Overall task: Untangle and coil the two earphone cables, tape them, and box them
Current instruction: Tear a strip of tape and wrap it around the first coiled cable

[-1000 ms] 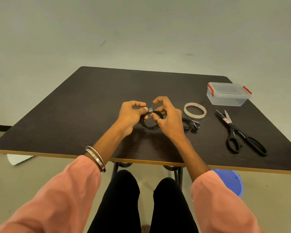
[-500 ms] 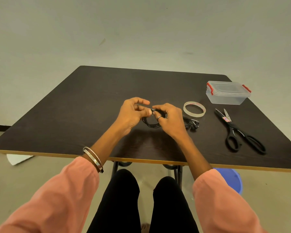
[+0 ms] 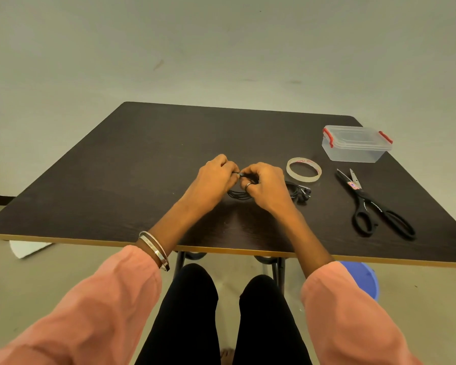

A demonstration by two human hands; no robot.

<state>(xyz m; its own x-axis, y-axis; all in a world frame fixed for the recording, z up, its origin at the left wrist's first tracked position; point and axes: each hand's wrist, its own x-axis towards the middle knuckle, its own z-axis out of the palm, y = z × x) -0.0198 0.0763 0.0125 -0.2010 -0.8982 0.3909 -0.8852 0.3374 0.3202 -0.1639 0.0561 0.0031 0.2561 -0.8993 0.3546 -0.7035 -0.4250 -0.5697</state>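
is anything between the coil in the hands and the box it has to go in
Yes. The tape roll lies on the table roughly on the line from the coil, held by the left hand and right hand, to the box. The box's lid is on, red clips down.

Light level: even, moderately bright, soft; source itself not seen.
Shadows: faint and diffuse on the table (image 3: 142,159) beneath the wrists; no hard edges.
Glare: mild sheen on the dark tabletop near its front centre; small highlights on the clear box (image 3: 356,147).
Focus: centre reasonably sharp; sleeves (image 3: 90,312) at the bottom soft.
Distortion: wide-angle; table edges splay outward toward the frame borders.
Colour: slight greenish-grey cast on the floor.
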